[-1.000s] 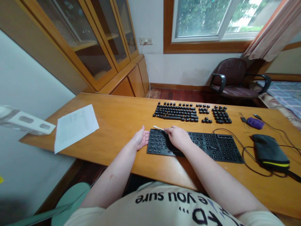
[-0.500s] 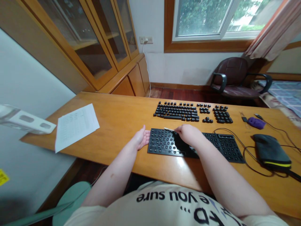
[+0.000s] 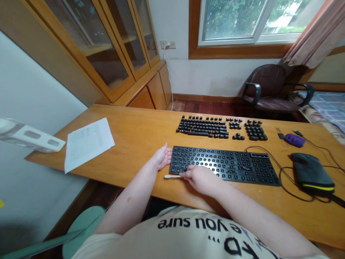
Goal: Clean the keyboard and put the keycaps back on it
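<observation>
A black keyboard base (image 3: 229,163) with its keycaps off lies on the wooden desk (image 3: 134,136). My left hand (image 3: 163,157) rests flat against its left end, fingers stretched out. My right hand (image 3: 201,178) sits at the base's near edge, pinched on a thin cotton swab (image 3: 172,176) that points left along the desk. The removed black keycaps (image 3: 203,128) are laid out in keyboard order behind the base, with smaller groups (image 3: 254,131) to the right.
A printed sheet (image 3: 87,142) lies at the desk's left. A dark pouch (image 3: 311,172), black cable (image 3: 283,176) and a purple object (image 3: 295,139) sit at the right. A white device (image 3: 29,138) juts in from the left. An armchair (image 3: 272,90) stands beyond.
My right hand has moved with the swab from the far edge of the keyboard base, across it, down to its near edge. My left hand has stayed at the left end.
</observation>
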Demonstrator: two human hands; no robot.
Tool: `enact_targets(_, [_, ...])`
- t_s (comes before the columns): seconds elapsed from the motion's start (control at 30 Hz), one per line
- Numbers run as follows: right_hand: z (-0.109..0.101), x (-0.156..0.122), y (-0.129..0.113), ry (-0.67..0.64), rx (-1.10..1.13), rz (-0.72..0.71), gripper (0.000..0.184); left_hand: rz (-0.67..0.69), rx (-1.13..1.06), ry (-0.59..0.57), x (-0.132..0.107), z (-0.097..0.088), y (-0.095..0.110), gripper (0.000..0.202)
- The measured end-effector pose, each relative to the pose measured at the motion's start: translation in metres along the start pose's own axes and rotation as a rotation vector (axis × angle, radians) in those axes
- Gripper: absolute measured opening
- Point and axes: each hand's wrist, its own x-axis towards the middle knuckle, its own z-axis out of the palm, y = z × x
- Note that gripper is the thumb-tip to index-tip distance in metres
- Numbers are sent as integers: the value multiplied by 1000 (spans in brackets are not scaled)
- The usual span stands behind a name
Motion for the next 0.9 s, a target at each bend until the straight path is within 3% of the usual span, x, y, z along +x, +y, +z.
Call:
enact_targets(0.13, [-3,-3,-1,68,-89,206,39,-3,2,0,0,0,0,58])
enact_targets(0.3, [-4,-5,-9,-35,-38,-4,35,4,7,-20,3,-3,-2,56])
enact_targets(0.47, [-9,3,-4,48,-97,249,39,11,3,-13,3,-3,-3,55])
enact_targets(0.67, [-4,5,-16,-116,65,-118,32,22,34,9,3,-1,-4,34])
enact_targets(0.77, [-13,-8,2,-24,109,-20,33,59,55,24,3,0,-6,18])
enact_targets(0.9, [-40,-36,64,22,167,145,30,86,78,31,4,0,-9,12])
